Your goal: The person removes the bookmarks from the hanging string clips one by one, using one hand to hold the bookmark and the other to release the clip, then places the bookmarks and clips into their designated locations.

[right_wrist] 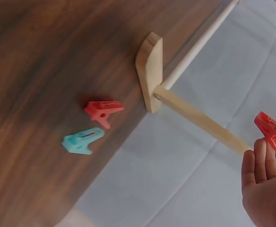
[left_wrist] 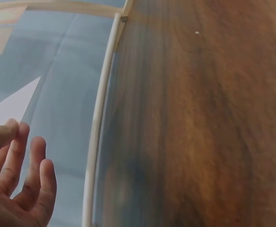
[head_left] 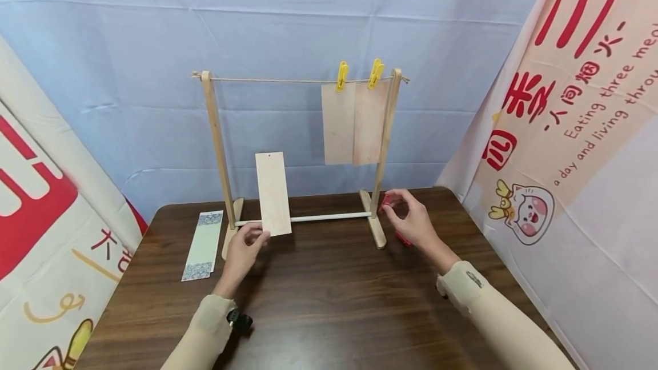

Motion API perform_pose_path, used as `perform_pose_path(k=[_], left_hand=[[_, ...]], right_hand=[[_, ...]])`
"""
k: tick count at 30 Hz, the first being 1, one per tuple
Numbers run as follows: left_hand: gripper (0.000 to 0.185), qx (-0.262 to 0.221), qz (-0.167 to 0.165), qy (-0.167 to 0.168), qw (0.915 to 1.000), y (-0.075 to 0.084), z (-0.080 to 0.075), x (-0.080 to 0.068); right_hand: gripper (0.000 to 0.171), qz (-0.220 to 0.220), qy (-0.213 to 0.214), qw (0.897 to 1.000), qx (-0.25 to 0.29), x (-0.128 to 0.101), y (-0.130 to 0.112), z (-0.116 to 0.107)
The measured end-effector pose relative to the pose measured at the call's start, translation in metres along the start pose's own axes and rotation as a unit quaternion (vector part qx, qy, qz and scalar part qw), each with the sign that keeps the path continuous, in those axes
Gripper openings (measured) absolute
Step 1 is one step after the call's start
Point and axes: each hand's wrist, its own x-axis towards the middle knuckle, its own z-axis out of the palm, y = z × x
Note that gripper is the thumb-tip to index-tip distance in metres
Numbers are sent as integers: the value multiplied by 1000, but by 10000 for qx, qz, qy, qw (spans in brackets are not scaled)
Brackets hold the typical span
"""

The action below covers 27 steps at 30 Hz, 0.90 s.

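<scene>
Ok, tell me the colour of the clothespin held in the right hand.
Red. The plastic clothespin pinched by the right hand shows best in the right wrist view.

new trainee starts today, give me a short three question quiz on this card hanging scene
1. True or false: the left hand holds a wooden card upright by its lower edge.
2. How many yellow clothespins sit on the string? A) one B) two C) four
3. Fill in: the right hand pinches a ____ clothespin in its fingers.

Key:
1. True.
2. B: a yellow clothespin and a second one, each gripping a hung card.
3. Red; a spare red clothespin and a teal clothespin lie on the table.
</scene>
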Motion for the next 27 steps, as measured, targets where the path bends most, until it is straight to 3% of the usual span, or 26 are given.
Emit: perform_pose_path(k=[9, 20, 27], left_hand=[[21, 105, 7, -59, 9999, -9, -5, -7], [20, 282, -165, -39, 9995, -16, -11, -17], [20, 493, -253, -143, 9984, -18, -16, -24]], right_hand=[[36, 130, -23, 9995, -273, -14, 8, -4], [34, -47, 130, 9999, -14, -25, 16, -2], [36, 355, 85, 9992, -158, -37, 16, -1]])
